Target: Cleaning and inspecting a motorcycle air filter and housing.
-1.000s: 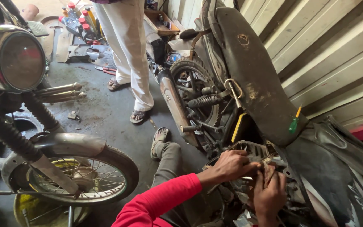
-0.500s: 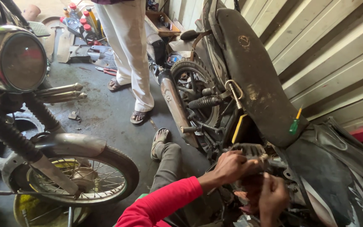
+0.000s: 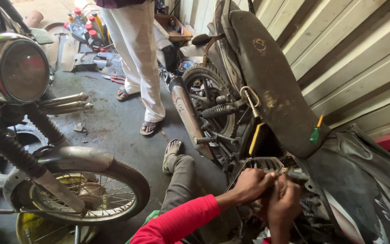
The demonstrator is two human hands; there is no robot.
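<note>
Both hands deep in engine area of black motorcycle (image 3: 267,86), just below seat. Left hand (image 3: 252,184) pinched shut on small metal part (image 3: 281,171) beside ribbed side cover (image 3: 262,163). Right hand (image 3: 284,205) curled just under it, can't tell what fingers grip. Looks like mid fiddly fitting step; next move probably needs steady fine twist. Green screwdriver (image 3: 315,132) lies on seat, above hands.

Right hand (image 3: 284,204) dropped a little from beside the engine (image 3: 267,167), then rose again to meet left hand (image 3: 251,184), fingers closed together on a small part. Left hand barely shifted.
</note>
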